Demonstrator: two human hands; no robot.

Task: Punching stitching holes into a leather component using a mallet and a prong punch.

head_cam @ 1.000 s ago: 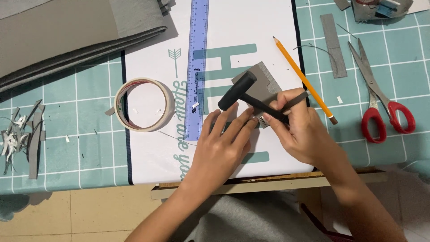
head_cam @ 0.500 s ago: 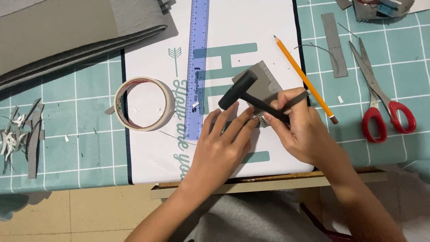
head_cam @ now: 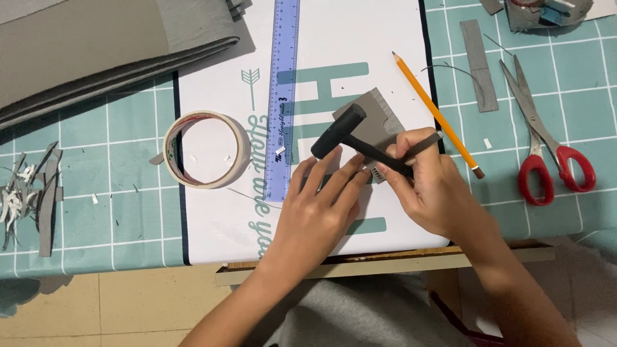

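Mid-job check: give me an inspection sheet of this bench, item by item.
Surface: teal cutting mat under a white printed sheet.
Job's things: black mallet over a grey piece.
Clutter: tape roll, blue ruler, pencil, red-handled scissors, grey strip, scrap trimmings, folded grey material.
Hands: right hand grips the mallet handle; left hand presses beside the grey piece.
Cables: nothing seen.
Surroundings: wooden table edge, tan floor.
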